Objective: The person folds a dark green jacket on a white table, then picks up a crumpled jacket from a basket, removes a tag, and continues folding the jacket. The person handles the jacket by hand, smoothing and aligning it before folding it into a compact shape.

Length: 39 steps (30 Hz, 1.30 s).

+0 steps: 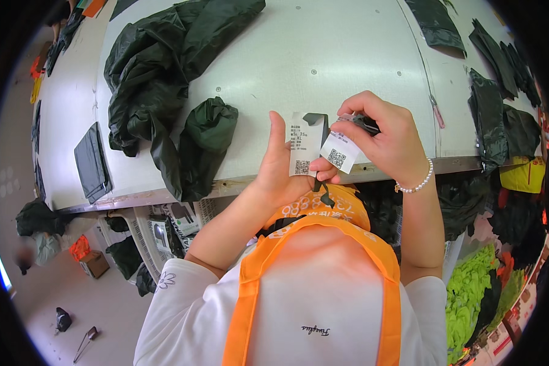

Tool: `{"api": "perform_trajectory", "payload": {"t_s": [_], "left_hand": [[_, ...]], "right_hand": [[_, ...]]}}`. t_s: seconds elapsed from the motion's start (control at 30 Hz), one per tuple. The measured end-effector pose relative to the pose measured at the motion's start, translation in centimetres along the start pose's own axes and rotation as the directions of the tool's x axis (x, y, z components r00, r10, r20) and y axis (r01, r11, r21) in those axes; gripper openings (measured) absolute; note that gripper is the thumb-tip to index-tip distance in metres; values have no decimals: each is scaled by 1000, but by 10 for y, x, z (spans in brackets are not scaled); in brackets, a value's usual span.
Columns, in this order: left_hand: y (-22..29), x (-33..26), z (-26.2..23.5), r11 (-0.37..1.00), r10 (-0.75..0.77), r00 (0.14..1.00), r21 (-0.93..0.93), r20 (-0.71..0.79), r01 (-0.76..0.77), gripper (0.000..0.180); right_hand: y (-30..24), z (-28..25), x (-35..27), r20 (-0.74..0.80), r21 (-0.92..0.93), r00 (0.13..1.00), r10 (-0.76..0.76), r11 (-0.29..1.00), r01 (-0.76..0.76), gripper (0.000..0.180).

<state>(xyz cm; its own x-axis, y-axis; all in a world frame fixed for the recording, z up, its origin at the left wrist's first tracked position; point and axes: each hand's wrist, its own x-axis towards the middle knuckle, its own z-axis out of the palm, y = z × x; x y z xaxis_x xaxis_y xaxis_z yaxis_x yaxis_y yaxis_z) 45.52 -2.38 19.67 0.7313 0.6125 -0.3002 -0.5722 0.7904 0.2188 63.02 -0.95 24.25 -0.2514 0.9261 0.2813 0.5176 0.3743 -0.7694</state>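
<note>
1. White slatted plastic basket (pixel 145 238), below the table's left side, holds printed sheets (pixel 182 213); left of it, a brown carton (pixel 94 265) sits on the floor (pixel 119 323) beside an orange-red piece (pixel 79 247).

2. Across the pale tabletop (pixel 274 61), left to right: a flat dark packet (pixel 92 163), a crumpled dark green heap (pixel 149 79), a small red-handled tool (pixel 437 113) and folded dark pieces (pixel 487 116).

3. Over the near edge, the left hand (pixel 277 161) has its thumb raised and fingers curled on a white label (pixel 304 143) with a dark strip (pixel 324 131).

4. The right hand (pixel 381 131) has thumb and fingers pinched together on a second label (pixel 340 151) (its square code faces up).

5. At far right, a yellow bag (pixel 523 175) hangs above a lime-green pile (pixel 470 299).

6. Right fingers cover the second label's top; what the yellow bag holds, I cannot tell; dark rim cuts off both sides.
</note>
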Motion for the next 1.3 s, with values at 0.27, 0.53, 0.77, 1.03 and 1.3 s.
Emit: {"api": "perform_trajectory", "payload": {"t_s": [0.27, 0.53, 0.77, 1.03, 1.3], "left_hand": [[1, 0, -1, 1000, -27, 1000, -14, -7, 27, 89], [7, -1, 8, 1000, 6, 989, -12, -146, -8, 93], [8, 3, -7, 997, 64, 995, -42, -71, -67, 82], [9, 4, -14, 997, 62, 998, -37, 0, -62, 80], [12, 4, -20, 995, 92, 995, -30, 38, -91, 77]], "right_hand": [[-2, -3, -3, 21, 47, 999, 45, 998, -46, 17], [-14, -11, -2, 109, 98, 991, 77, 991, -88, 39], [-12, -7, -6, 156, 99, 985, 78, 991, -94, 63], [-7, -5, -8, 155, 165, 983, 103, 978, -128, 66], [-10, -5, -5, 175, 133, 975, 136, 978, -161, 65]]}}
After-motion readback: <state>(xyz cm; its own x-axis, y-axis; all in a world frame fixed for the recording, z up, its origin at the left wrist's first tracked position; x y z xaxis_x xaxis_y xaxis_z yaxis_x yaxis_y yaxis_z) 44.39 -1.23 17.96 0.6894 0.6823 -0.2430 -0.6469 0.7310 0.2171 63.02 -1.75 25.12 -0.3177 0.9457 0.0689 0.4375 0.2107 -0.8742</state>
